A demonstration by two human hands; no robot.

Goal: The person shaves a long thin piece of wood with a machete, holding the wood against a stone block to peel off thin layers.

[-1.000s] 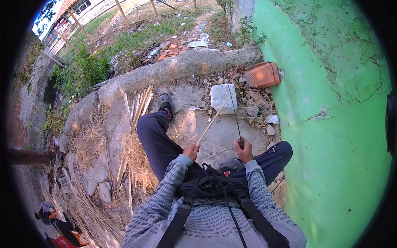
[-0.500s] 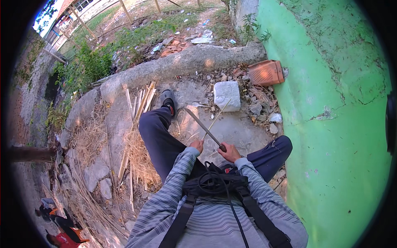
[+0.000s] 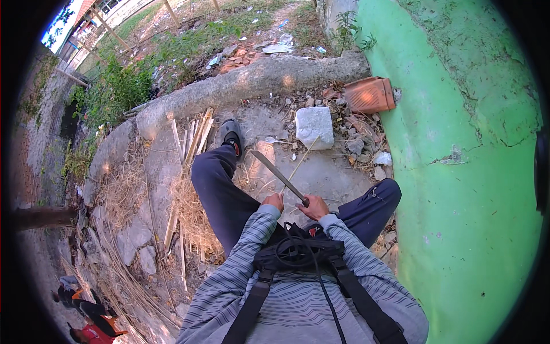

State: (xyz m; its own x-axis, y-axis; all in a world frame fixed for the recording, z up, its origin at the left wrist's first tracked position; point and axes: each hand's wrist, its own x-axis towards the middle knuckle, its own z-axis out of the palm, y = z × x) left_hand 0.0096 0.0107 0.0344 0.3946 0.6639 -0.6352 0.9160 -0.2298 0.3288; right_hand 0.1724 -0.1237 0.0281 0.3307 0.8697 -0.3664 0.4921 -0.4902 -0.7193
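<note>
In front of my lap, my right hand (image 3: 314, 207) is closed round the dark handle of a long knife (image 3: 279, 177). Its blade slants up and to the left, ending near my shoe. Pinched in my left hand (image 3: 274, 200) is a thin pale strip of split bamboo or wood (image 3: 298, 164). That strip runs away from me to the right, and its far end overlaps the front of a white block (image 3: 314, 126). Blade and strip cross just ahead of my left hand; whether they touch I cannot tell. The strip's near end is hidden.
Pale split strips (image 3: 198, 137) and a heap of shavings (image 3: 192, 215) lie left of my leg. An orange hollow brick (image 3: 369, 96) sits against the green wall (image 3: 458, 200) amid rubble. Behind runs a low concrete kerb (image 3: 240, 82). People (image 3: 94, 315) are at the lower left.
My right hand and the knife have shifted slightly left, bringing the handle closer to my left hand. My right knee has tilted a little inward. The strip stays in nearly the same place.
</note>
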